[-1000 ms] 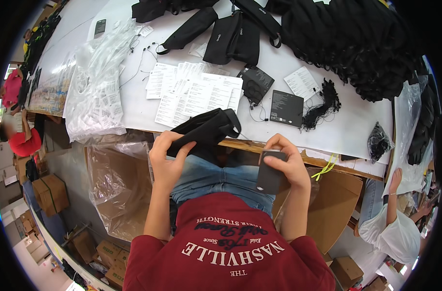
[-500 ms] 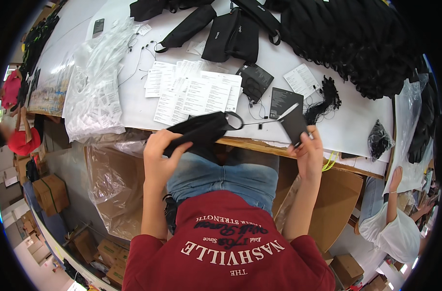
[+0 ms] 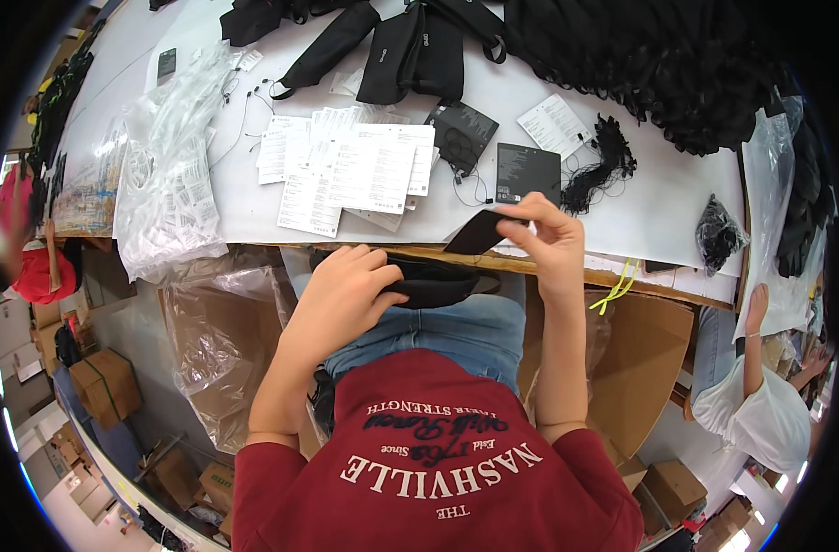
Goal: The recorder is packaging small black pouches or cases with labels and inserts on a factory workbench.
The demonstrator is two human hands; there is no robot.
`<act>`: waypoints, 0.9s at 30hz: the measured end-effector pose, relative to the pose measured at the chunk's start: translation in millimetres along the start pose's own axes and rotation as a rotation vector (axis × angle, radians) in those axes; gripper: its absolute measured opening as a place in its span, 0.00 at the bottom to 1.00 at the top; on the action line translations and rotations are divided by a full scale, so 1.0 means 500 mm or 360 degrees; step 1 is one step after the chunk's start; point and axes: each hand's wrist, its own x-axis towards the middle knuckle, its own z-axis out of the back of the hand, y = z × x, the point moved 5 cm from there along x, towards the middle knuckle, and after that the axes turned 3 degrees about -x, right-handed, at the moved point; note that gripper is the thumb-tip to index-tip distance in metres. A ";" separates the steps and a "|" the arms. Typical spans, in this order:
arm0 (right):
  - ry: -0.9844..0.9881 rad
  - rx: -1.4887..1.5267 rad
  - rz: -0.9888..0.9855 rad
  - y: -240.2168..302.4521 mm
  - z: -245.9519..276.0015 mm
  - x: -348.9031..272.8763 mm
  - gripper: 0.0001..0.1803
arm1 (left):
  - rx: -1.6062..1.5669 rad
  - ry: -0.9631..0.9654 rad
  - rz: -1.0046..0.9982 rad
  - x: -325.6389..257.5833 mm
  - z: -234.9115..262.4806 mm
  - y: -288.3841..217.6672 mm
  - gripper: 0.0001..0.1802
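A person in a red printed T-shirt (image 3: 438, 469) and blue jeans sits at the edge of a long white table (image 3: 659, 198), seen from above. Nearest the body, the left hand (image 3: 341, 294) rests over the lap with its fingers curled closed around a black fabric pouch (image 3: 433, 283), which lies across the jeans just under the table edge. A little farther out, the right hand (image 3: 548, 241) is raised to the table edge, thumb and fingertips pinched on 1 corner of a flat black card (image 3: 479, 235) that hangs tilted between the 2 hands, just above the pouch.

Judged from this pose, the step in hand looks like pairing the card with the pouch; bringing them together would need the pouch mouth held open and the card lined up with it.

Beyond the hands, the table holds a fan of white printed sheets (image 3: 350, 170), a second black card (image 3: 528, 173) and a black booklet (image 3: 462, 135), with a tangle of black cords (image 3: 599, 161) beside them. A heap of clear plastic bags (image 3: 166, 198) lies to the left. Farthest away sit several black pouches (image 3: 410, 60) and a large pile of black straps (image 3: 659, 69). Cardboard boxes (image 3: 645, 359) stand under the table, and another person in white (image 3: 760, 405) is at the far right.
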 end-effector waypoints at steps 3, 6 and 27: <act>0.0333 -0.0400 0.0020 0.024 -0.045 -0.005 0.10 | 0.0054 0.0062 -0.0064 0.014 -0.005 -0.009 0.10; 0.0481 -0.0494 -0.0034 0.021 -0.071 -0.017 0.10 | 0.0083 0.0125 -0.0090 0.026 -0.006 -0.022 0.10; 0.0545 -0.1288 0.0251 -0.007 -0.124 -0.059 0.09 | 0.0161 -0.0162 -0.0408 0.020 -0.012 -0.052 0.09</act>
